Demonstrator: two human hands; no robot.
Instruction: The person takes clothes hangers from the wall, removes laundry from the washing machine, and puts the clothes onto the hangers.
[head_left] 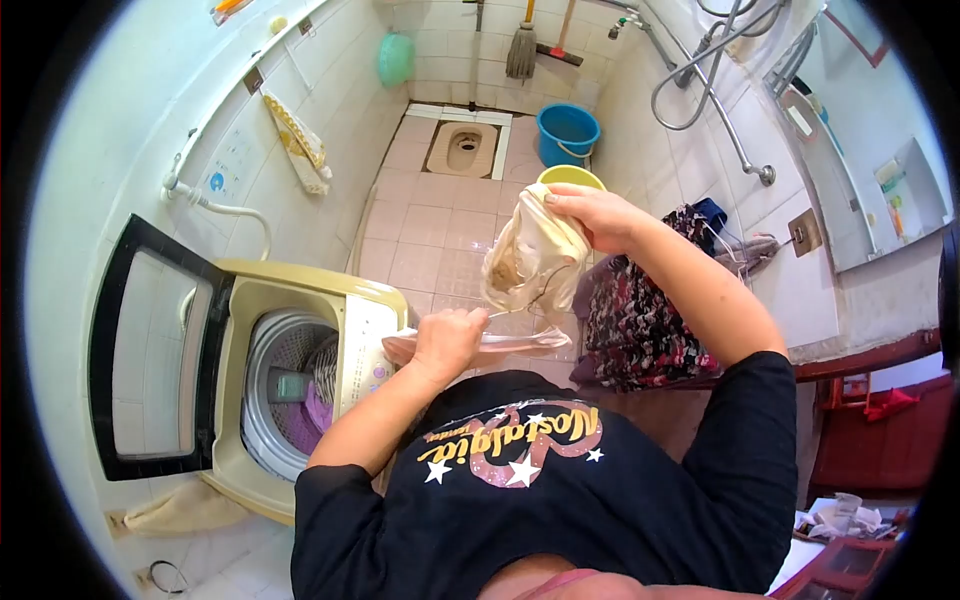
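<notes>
My right hand [597,215] grips the top edge of a cream, soft, bag-like piece [535,260] with a brownish stain on its side. It hangs in front of my chest, above the tiled floor; its exact kind is unclear. My left hand [448,342] is closed around a pinkish, see-through plastic bag [525,345], which stretches to the right just below the cream piece. A thin strand seems to run between the two. Beside my left hand stands a top-loading washing machine [375,300], lid up, with purple and striped laundry [322,395] in its drum.
The raised lid [150,350] leans at the left. Ahead are a squat toilet [463,150], a blue bucket [568,135] and a yellow-green basin [572,178]. Dark flowered clothing [640,320] hangs at my right, near a mirror [880,130]. A mop [522,52] hangs on the back wall.
</notes>
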